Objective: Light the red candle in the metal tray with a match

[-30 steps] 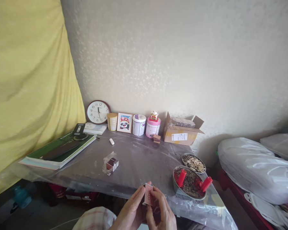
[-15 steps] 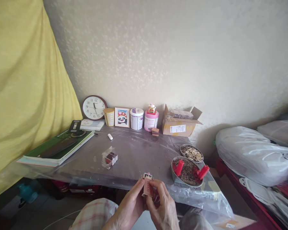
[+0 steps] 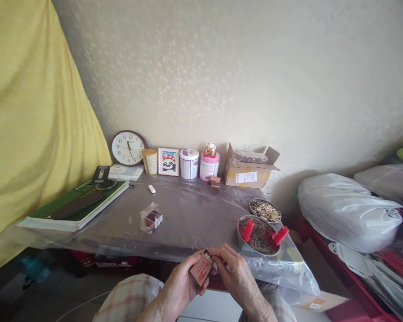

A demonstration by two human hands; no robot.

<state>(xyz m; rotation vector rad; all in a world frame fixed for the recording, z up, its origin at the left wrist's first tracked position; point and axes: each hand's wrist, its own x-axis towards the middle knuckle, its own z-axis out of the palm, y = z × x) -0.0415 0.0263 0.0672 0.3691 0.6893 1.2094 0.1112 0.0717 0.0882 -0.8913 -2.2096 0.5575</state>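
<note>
A small red-and-tan matchbox [image 3: 202, 269] is gripped in my left hand [image 3: 183, 281], tilted above my lap at the table's front edge. Its tray is slid partly out at the upper end, where several matches [image 3: 207, 255] show. My right hand [image 3: 234, 270] has its fingertips bent together at that open end, touching or nearly touching the matches; what they pinch, if anything, is hidden. Right of my hands stands a round tin [image 3: 260, 237] of dark grains with two red candles. Behind it, a shallow dish [image 3: 265, 210] holds many loose matches.
A plastic-wrapped pack of matchboxes [image 3: 152, 218] lies on the plastic-covered table [image 3: 188, 214]. Along the wall stand a clock [image 3: 129, 148], a picture frame [image 3: 169, 162], two canisters and an open cardboard box [image 3: 248, 174]. A green book [image 3: 77, 205] lies left; a white bag [image 3: 349, 212] sits right.
My right hand has moved from the matchbox's side and lower end up to its open end. The matchbox has tilted, its open end leaning right, and stays in my left hand.
</note>
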